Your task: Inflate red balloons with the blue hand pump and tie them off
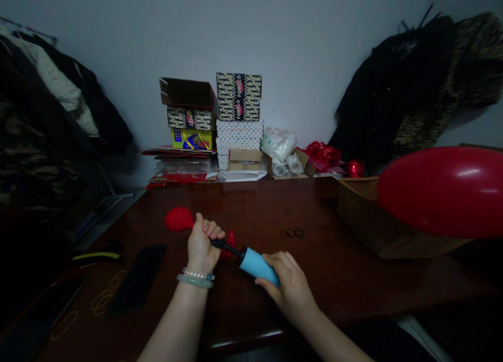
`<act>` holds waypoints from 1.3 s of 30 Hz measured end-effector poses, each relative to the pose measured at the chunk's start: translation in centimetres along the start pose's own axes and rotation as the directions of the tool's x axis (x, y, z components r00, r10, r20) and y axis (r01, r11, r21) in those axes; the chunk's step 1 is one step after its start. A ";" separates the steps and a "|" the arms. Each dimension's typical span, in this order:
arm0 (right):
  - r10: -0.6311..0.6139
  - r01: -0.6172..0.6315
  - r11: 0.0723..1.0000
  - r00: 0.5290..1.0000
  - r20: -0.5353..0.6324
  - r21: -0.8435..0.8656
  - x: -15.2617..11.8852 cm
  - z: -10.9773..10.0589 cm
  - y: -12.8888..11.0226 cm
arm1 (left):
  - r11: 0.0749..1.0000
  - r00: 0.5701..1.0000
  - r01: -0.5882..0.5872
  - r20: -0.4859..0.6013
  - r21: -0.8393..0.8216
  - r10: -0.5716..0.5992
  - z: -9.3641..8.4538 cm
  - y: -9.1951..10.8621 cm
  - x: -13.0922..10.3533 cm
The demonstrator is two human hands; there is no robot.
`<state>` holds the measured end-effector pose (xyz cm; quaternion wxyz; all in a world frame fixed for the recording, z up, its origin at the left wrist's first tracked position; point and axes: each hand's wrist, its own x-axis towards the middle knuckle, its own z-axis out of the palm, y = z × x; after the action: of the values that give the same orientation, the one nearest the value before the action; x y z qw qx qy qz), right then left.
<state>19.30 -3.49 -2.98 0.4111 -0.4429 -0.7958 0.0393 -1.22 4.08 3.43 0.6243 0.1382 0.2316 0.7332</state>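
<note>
Grasping the blue pump (pixel 259 266) is the right hand (pixel 291 281); the left hand (pixel 202 242) is clenching its black end (pixel 231 248), a small red balloon (pixel 178 219) showing left of the pump.

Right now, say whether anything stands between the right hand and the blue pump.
Nothing visible does: the right hand grips the blue pump, and the left hand holds its black end beside the small red balloon.

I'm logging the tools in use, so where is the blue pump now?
In the head view, the blue pump is at lower centre, over the table, held between the left hand and right hand, right of the small red balloon.
</note>
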 end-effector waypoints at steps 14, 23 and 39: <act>-0.019 0.019 1.000 1.000 0.017 0.006 0.6 0.0 -0.1 | 0.999 0.999 -0.027 -0.034 0.029 0.028 0.6 -0.5 -0.3; -0.010 0.009 1.000 0.999 0.053 0.022 0.4 -0.8 0.5 | 0.999 0.997 -0.043 -0.068 -0.007 0.042 -0.6 2.7 1.2; -0.032 0.031 0.999 0.999 -0.021 -0.030 0.1 0.3 0.0 | 0.999 1.000 0.009 -0.018 0.040 -0.008 0.5 -2.5 -0.6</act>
<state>19.08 -3.29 -3.15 0.4136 -0.4368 -0.7987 0.0162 1.29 3.89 2.61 0.6225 0.1432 0.2526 0.7268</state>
